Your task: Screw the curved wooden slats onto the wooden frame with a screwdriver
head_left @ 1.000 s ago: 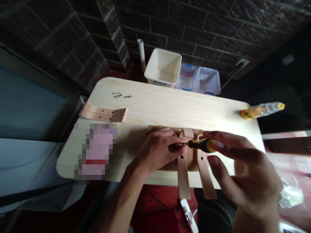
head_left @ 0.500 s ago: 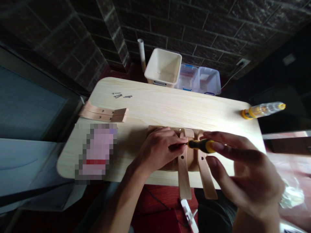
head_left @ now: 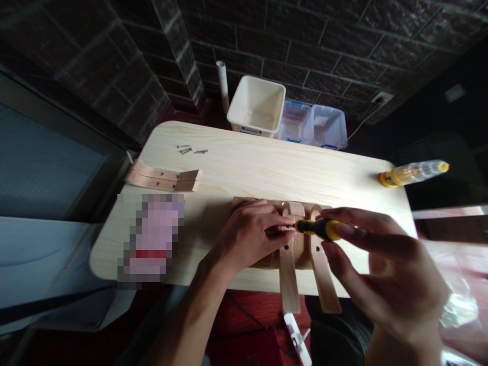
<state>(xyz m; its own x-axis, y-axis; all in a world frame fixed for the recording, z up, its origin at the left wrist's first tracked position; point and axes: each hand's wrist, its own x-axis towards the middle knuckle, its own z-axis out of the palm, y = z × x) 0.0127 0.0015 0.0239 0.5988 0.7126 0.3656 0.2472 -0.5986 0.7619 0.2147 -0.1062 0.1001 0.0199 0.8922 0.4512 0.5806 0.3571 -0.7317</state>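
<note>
Over wooden strips [head_left: 290, 279] (screws [head_left: 185, 151] beyond), right hand [head_left: 398, 267] holds screwdriver [head_left: 322, 229]; left hand [head_left: 247, 230], pinched, seemingly hides its tip.

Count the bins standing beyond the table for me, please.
3: the cream bin on the left, the middle clear bin right beside it, and the right clear bin ending the row. Others may be hidden behind the table.
</note>
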